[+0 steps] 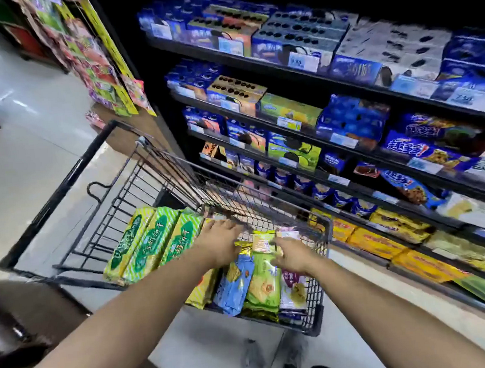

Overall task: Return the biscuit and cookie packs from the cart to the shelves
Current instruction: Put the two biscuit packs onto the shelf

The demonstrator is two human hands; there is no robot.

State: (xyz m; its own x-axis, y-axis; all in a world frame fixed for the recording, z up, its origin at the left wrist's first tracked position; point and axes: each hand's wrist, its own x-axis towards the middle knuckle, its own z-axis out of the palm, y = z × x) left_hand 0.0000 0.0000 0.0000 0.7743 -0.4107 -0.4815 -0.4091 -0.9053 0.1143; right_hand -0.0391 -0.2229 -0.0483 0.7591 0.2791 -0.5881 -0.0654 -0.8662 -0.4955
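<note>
Both hands are down in the cart (61,187) right now, and the packs are all in there too, none shelved yet. The three striped packs (150,243) stand on edge along the left. The blue pack (235,286), green pack (265,283) and purple pack (294,290) are crammed upright at the near end.

The left hand (219,239) has its fingers stretched out flat near the wire side, beside the striped packs, and doesn't seem to have hold of anything. The right hand (292,257) is bent over the top ends of the green and purple packs. It's too blurry to tell if it's actually pinching one or just resting on them.

How I'd do this bit:
- Grab one pack by its long sides, not by the crimped top seal. Those wrappers are slippery and the biscuits inside snap easily.
- Lift straight up so it clears the wire rim and doesn't drag its neighbours out.
- Use the free hand to hold the other packs upright.
- Check the wrapper against the shelves (270,67) on the right before carrying it over. The lower rows look like soft packs and the upper ones are boxes, so my guess is these go low.
</note>
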